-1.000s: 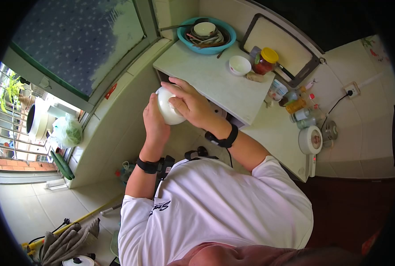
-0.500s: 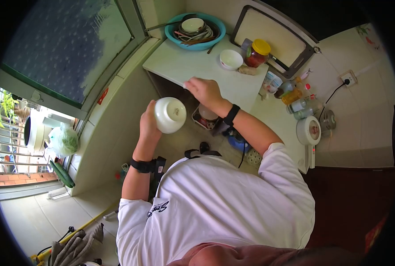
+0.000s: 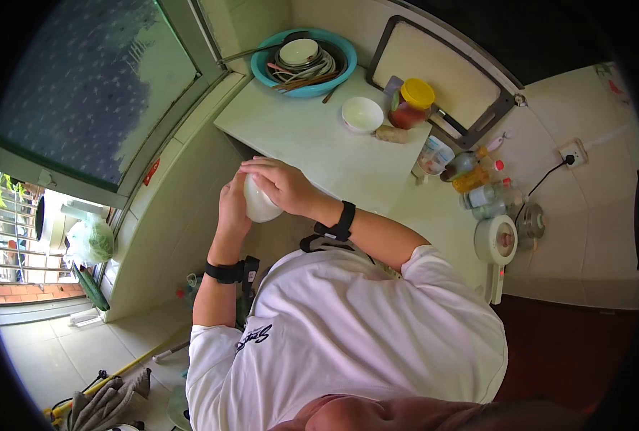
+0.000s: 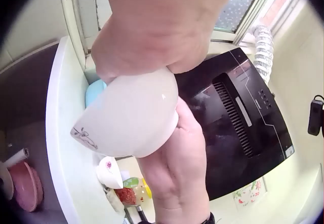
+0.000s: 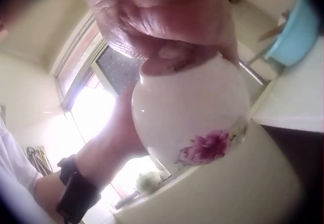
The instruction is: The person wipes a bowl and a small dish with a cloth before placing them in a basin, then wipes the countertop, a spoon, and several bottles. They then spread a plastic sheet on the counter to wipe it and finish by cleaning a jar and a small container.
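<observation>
A white bowl (image 3: pixel 263 206) is held tilted on its side in front of the counter's near left corner. My left hand (image 3: pixel 233 205) grips it from the left. Across the bowl's base lies my right hand (image 3: pixel 285 185), palm against it, with fairly straight fingers reaching toward the left fingertips. In the right wrist view the palm covers the foot, and a pink flower (image 5: pixel 207 147) shows on the bowl's outer wall. The left wrist view has the bowl (image 4: pixel 129 115) between both hands, a small dark print near its rim. Its inside is hidden.
On the counter (image 3: pixel 298 126) stand a blue basin (image 3: pixel 259 70) of stacked dishes, another white bowl (image 3: pixel 362 115) and a jar with a yellow lid (image 3: pixel 417 93). Several bottles (image 3: pixel 488 195) line the right wall. To the left is an open window (image 3: pixel 82 108).
Half a second ago my right hand was lifted away to the right, showing the bowl's foot. It is back on the bowl, as it was a second ago. My left hand keeps its grip.
</observation>
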{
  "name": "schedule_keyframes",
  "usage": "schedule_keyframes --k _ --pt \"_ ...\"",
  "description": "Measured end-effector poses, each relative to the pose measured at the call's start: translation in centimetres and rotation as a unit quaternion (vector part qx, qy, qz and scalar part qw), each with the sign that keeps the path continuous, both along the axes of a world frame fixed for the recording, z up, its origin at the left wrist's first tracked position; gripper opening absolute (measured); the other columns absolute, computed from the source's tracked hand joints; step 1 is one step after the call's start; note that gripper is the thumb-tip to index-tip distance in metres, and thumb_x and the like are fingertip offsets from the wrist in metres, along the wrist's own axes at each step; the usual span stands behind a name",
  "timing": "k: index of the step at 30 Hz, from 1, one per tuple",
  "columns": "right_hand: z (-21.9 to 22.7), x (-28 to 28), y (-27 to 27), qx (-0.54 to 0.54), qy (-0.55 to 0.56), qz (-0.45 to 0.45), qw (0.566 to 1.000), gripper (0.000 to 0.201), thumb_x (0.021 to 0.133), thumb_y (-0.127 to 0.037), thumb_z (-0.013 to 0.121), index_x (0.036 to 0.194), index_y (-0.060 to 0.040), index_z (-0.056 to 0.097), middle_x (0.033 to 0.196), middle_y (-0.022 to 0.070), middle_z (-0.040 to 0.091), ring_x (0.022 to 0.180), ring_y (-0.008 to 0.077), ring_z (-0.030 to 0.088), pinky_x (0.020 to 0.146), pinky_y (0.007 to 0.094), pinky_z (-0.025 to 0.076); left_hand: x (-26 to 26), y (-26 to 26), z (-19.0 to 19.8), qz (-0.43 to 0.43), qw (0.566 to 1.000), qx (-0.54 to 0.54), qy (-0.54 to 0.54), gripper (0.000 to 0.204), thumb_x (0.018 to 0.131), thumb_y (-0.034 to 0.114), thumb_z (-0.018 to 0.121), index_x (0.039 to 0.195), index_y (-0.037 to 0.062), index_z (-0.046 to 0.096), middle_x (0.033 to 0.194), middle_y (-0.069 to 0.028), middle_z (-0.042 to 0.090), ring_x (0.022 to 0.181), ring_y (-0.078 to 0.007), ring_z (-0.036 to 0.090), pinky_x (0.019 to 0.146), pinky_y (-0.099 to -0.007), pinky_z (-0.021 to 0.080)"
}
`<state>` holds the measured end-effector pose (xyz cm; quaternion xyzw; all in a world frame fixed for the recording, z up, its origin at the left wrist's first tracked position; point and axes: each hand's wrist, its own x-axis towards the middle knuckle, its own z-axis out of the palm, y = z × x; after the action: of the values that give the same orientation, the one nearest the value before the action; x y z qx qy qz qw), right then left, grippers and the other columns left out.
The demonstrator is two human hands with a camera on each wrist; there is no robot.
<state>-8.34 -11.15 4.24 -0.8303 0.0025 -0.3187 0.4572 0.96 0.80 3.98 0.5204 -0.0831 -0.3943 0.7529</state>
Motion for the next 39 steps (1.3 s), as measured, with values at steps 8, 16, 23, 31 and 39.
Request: schedule_keyframes --k 8,16,23,31,39 --pt "-6.3 -3.4 -5.9 0.528 0.331 0.094 0.776 0.03 0.1 -0.023 0.051 0.105 0.0003 0.068 0.101 0.0084 0.071 0.079 0.0161 0.068 0.061 0.0263 0.053 1.9 -1.4 3.6 -0.027 0.988 0.013 -0.154 0.037 0.103 0.031 0.052 0.102 -0.0029 0.066 0.087 -0.0072 0.07 0.073 -0.0126 0.065 0.067 -0.0271 0.052" --pt "-7.3 -10.1 -8.4 0.448 0.328 0.007 0.832 0.028 0.099 -0.027 0.054 0.105 -0.0027 0.067 0.101 0.0053 0.069 0.064 0.0102 0.06 0.045 0.021 0.04 9.8 -9.6 10.5 -0.123 0.922 0.078 -0.359 0.034 0.095 0.031 0.066 0.101 -0.0032 0.068 0.087 -0.0035 0.068 0.077 -0.0093 0.06 0.069 -0.0262 0.048" --pt "-7.1 -12.2 -6.5 0.478 0.271 -0.182 0.816 0.026 0.1 -0.027 0.055 0.103 -0.0037 0.067 0.094 0.0006 0.068 0.066 0.0063 0.058 0.047 0.0194 0.041 17.4 -26.4 7.9 -0.173 0.562 0.149 -0.795 0.029 0.088 0.032 0.067 0.095 0.004 0.071 0.087 -0.0166 0.071 0.083 -0.033 0.068 0.074 -0.0416 0.051" --pt "-5.0 -11.8 -2.7 0.491 0.172 -0.359 0.775 0.025 0.099 -0.027 0.057 0.098 -0.005 0.07 0.082 0.0001 0.067 0.065 0.0059 0.059 0.046 0.0192 0.038 22.0 -35.9 0.8 -0.249 0.402 0.099 -0.875 0.023 0.092 0.029 0.06 0.087 0.0096 0.071 0.084 -0.012 0.071 0.089 -0.0312 0.067 0.099 -0.0507 0.041" --pt "-5.7 -10.9 -1.7 0.476 0.159 -0.396 0.769 0.025 0.099 -0.028 0.057 0.1 -0.0063 0.069 0.092 -0.0013 0.069 0.069 0.0052 0.058 0.049 0.0196 0.041 18.9 -33.8 3.7 -0.184 0.405 -0.064 -0.893 0.04 0.093 0.033 0.059 0.122 0.007 0.065 0.116 -0.016 0.067 0.111 -0.0326 0.061 0.107 -0.0573 0.034"
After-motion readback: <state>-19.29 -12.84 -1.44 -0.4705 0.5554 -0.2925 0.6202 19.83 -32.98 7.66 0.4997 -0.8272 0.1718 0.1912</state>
